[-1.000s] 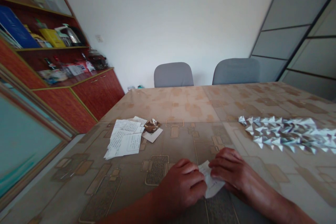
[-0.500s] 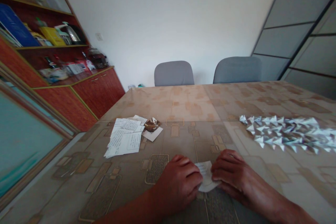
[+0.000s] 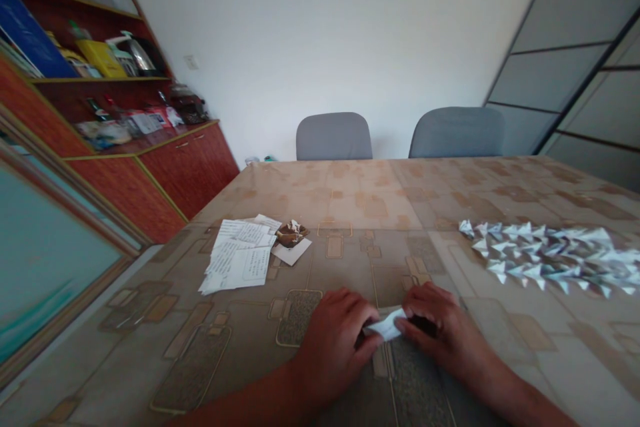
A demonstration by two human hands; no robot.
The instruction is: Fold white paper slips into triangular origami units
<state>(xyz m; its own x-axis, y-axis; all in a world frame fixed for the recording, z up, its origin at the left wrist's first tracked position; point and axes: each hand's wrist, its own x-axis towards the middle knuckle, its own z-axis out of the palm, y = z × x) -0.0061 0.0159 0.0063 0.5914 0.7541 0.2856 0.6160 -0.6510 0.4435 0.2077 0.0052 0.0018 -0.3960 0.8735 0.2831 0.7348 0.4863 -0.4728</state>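
A small white piece of paper [image 3: 388, 325], folded into a narrow strip, is held between both hands above the patterned tablecloth. My left hand [image 3: 340, 333] pinches its left end between thumb and fingers. At the right end, my right hand [image 3: 440, 328] grips it with thumb and curled fingers. Part of the paper is hidden by the fingertips. Beyond my left hand lies a loose pile of white paper slips [image 3: 240, 257] with writing, beside a brown and white piece [image 3: 291, 235]. Rows of folded pointed paper pieces [image 3: 555, 253] stand on the right.
The table [image 3: 350, 193] has a patterned cover. Two grey chairs [image 3: 334, 137] stand at its far side, in front of a white wall. A red-brown cabinet [image 3: 190, 163] with shelves of household things is at the left, and grey panels at the right.
The paper was flatter and wider between the hands; now it is folded narrower. Both thumbs have come into view against it. The camera view has shifted slightly.
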